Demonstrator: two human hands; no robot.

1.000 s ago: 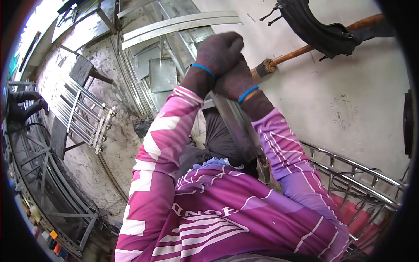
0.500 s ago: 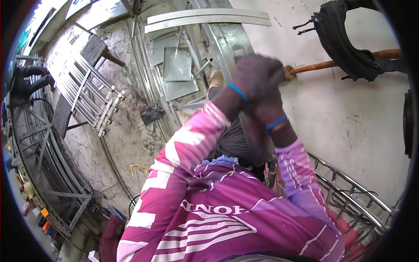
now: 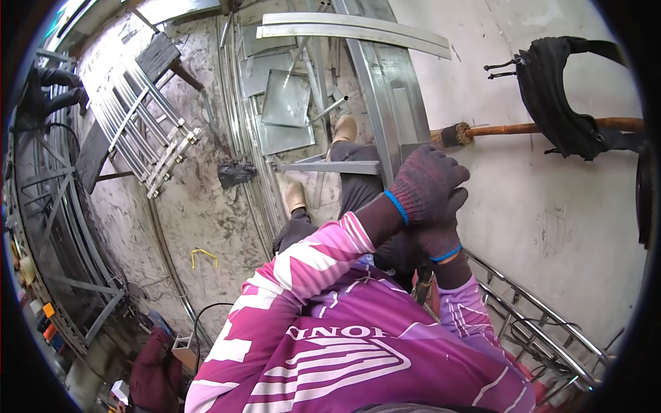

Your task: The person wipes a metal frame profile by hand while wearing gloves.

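I look down over a pink and white jersey at both gloved hands, pressed together near the wall. My left hand, in a dark knit glove with a blue cuff, is wrapped over my right hand. Both are shut around the lower end of a long steel bar that runs away along the wall. The part of the bar inside the gloves is hidden. A short flat steel piece crosses just left of the hands, above dark trousers and tan shoes.
A wooden-handled brush and a black bag hang on the white wall at right. A steel railing lies at lower right. Steel sheets, curved strips and a rack of tubes sit on the dirty floor.
Both clasped hands have come down and to the right, toward my body, over the last second. The view has shifted, showing more of the floor, shoes and sheets.
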